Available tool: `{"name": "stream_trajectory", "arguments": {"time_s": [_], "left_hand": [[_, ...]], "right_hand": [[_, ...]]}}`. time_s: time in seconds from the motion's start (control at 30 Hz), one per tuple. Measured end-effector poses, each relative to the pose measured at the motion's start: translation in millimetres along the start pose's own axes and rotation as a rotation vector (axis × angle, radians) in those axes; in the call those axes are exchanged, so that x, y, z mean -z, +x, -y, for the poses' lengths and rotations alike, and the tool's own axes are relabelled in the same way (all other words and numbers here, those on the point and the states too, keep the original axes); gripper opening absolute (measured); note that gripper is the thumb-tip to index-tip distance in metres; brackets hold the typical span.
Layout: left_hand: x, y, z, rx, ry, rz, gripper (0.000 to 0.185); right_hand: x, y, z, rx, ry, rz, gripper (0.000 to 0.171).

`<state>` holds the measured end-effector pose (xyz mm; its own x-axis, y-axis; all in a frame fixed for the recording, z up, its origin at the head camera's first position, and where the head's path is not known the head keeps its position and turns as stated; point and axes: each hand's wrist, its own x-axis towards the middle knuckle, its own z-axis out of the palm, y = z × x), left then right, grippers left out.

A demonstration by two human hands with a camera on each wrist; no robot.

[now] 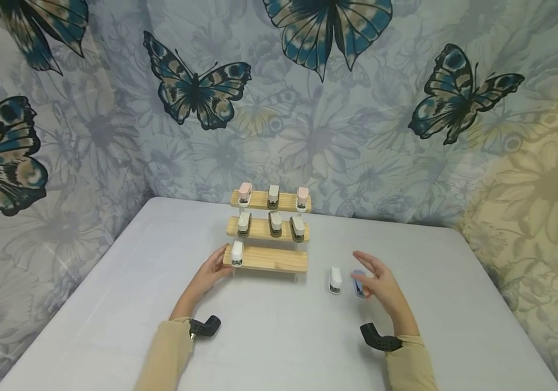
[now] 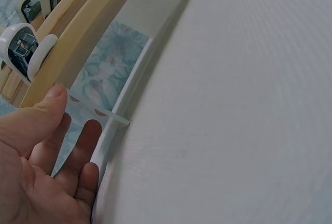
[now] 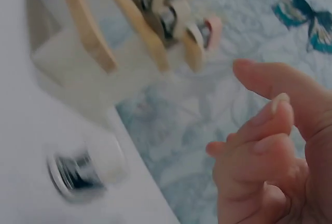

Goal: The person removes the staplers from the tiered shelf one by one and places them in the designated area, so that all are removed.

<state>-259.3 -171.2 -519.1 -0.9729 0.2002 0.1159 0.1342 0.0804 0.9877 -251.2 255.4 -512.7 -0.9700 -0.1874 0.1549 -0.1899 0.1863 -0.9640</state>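
A three-tier wooden display rack [image 1: 271,259] with clear supports stands on the table. My left hand [image 1: 210,270] grips the left end of its lowest shelf; in the left wrist view the thumb [image 2: 56,92] lies on the wood's edge. Close by that hand, a white mini stapler [image 1: 237,253] sits on the same shelf. On the table to the right lie a white stapler [image 1: 334,280] and a blue stapler [image 1: 359,291]. Over the blue one hovers my right hand [image 1: 382,283], partly covering it. Its fingers are loosely bent, and nothing shows between them in the right wrist view.
Pink and pale green staplers stand on the top shelf [image 1: 286,201], and several pale ones on the middle shelf [image 1: 259,228]. A white cloth covers the table [image 1: 279,336]. Butterfly-print fabric [image 1: 318,136] hangs behind it and along both sides.
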Motion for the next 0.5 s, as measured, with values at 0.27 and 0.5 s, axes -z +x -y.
{"name": "stream_trajectory", "arguments": {"time_s": [0.27, 0.5], "left_hand": [[-3.7, 2.5, 1.3, -0.014, 0.036, -0.01, 0.063], [-3.2, 1.2, 2.2, -0.026, 0.015, 0.033, 0.061]], "right_hand": [[-85, 8, 36, 0.147, 0.159, 0.124, 0.044], [-124, -1, 79, -0.003, 0.19, 0.194, 0.044]]}}
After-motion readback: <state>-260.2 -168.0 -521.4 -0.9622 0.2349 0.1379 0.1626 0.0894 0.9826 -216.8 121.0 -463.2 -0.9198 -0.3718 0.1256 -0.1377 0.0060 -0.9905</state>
